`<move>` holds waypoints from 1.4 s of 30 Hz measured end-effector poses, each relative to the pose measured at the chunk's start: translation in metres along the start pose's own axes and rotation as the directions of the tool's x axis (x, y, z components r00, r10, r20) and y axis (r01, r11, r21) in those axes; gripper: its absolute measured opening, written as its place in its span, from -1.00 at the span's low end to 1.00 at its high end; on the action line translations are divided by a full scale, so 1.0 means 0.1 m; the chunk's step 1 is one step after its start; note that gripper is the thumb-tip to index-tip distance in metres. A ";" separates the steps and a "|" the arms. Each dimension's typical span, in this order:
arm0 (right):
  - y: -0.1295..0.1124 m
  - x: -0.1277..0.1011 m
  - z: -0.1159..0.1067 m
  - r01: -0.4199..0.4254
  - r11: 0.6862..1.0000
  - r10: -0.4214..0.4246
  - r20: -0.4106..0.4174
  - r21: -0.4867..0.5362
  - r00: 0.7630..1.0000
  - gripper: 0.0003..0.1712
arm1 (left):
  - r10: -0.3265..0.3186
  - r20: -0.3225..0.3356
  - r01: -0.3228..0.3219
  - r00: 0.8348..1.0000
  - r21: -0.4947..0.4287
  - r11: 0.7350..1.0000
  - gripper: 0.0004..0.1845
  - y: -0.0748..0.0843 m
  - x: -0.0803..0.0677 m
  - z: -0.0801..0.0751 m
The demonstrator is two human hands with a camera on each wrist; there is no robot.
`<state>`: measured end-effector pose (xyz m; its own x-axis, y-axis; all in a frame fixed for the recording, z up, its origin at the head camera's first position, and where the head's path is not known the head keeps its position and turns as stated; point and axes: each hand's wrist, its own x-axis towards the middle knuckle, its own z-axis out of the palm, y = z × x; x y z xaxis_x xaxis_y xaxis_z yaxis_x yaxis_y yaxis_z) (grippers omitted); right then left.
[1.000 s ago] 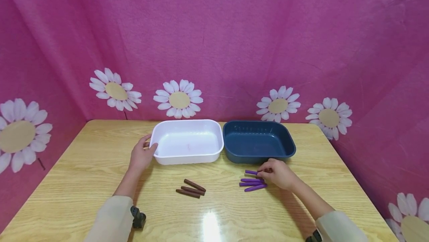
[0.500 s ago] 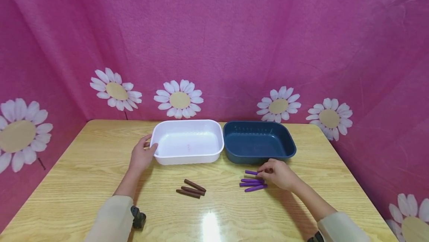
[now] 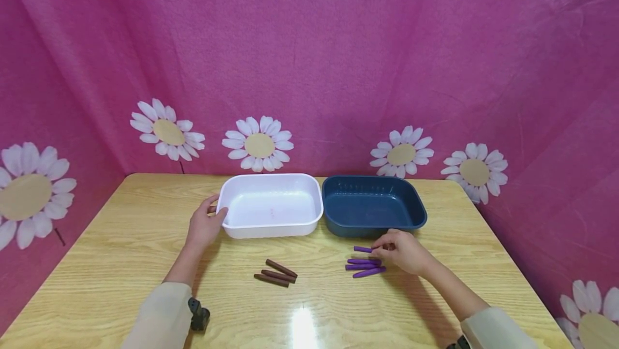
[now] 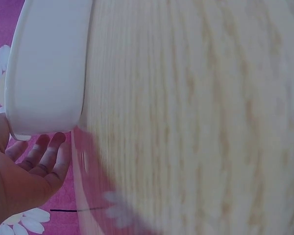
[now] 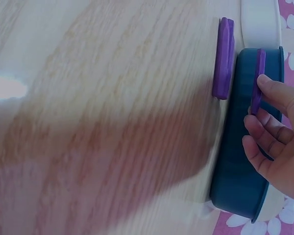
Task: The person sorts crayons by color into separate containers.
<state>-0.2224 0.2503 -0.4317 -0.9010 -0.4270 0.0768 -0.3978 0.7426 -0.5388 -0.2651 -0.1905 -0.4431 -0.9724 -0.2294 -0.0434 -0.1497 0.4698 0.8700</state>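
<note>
My right hand (image 3: 380, 248) pinches the end of a purple crayon (image 3: 362, 249) lying on the wooden table just in front of the dark blue tray (image 3: 374, 224). In the right wrist view the thumb and fingers (image 5: 262, 104) close on that crayon (image 5: 257, 78), with another purple crayon (image 5: 224, 58) beside it. More purple crayons (image 3: 364, 267) lie just nearer me. My left hand (image 3: 213, 211) rests against the left end of the white tray (image 3: 271, 230); its fingers (image 4: 43, 152) look relaxed beside the tray's wall (image 4: 46, 68). Three brown crayons (image 3: 275, 273) lie between the hands.
Both trays stand side by side, touching, at the table's far middle; nothing shows inside them. A pink flowered cloth (image 3: 309, 70) walls in the back and both sides. Bare wood (image 3: 121, 241) stretches left of the white tray and along the near edge.
</note>
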 end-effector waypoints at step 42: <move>-0.26 0.21 -0.21 0.080 0.996 -0.082 -0.039 -0.040 0.996 -0.87 | 0.052 -0.014 -0.051 0.999 0.017 0.999 -0.43 -0.04 0.02 0.02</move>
<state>-0.2348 0.2325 -0.3981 -0.8714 -0.4660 0.1533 -0.4756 0.7258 -0.4971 -0.2663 -0.1914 -0.4477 -0.9762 -0.2167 0.0083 -0.1027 0.4957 0.8624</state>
